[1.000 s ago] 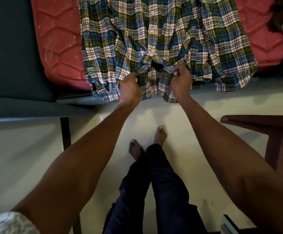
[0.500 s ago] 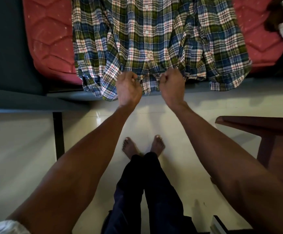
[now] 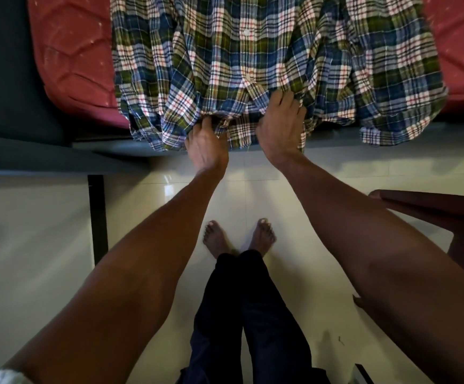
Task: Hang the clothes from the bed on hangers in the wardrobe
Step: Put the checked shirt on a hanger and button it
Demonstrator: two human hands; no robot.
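A blue, green and white plaid shirt (image 3: 253, 59) lies spread on the red mattress (image 3: 72, 56), its near end hanging over the bed's edge. My left hand (image 3: 205, 142) grips the shirt's near edge, with its fingertips tucked under the cloth. Just to the right, my right hand (image 3: 280, 126) lies on the same edge with its fingers curled into the fabric. No hanger or wardrobe is in view.
The dark bed frame (image 3: 17, 151) with a black leg (image 3: 96, 217) runs along the left. A brown wooden piece of furniture (image 3: 433, 212) juts in at the right. My bare feet (image 3: 239, 236) stand on the pale tiled floor.
The view has drawn closer to the shirt. Both hands have shifted slightly along its near edge, and the right hand now lies flatter on the cloth than before.
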